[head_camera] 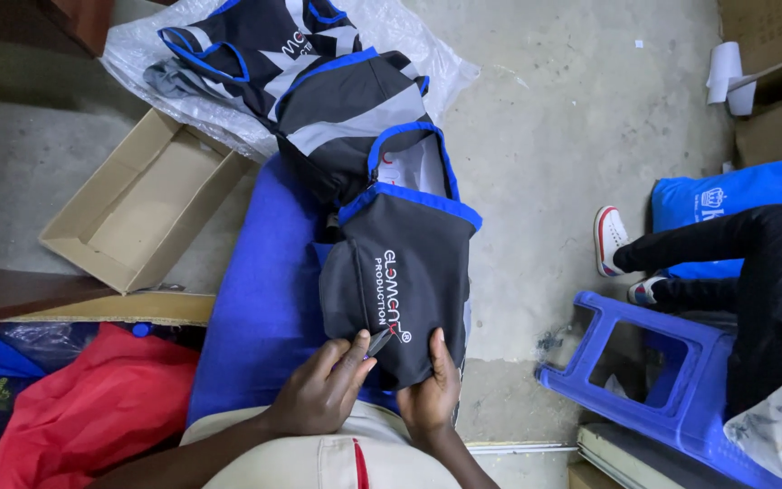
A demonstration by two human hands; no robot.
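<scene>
A dark grey vest (400, 290) is laid lengthwise on the blue cloth (260, 308), collar away. Its near hem is pinched by the right hand (429, 391); small snips (378, 341) are gripped by the left hand (323, 391). More vests (319, 81) are piled beyond.

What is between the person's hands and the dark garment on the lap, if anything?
Nothing visible. The left hand pinches a small metal tool against the dark garment near its hem, and the right hand grips the hem directly. Both hands touch the fabric.
</scene>
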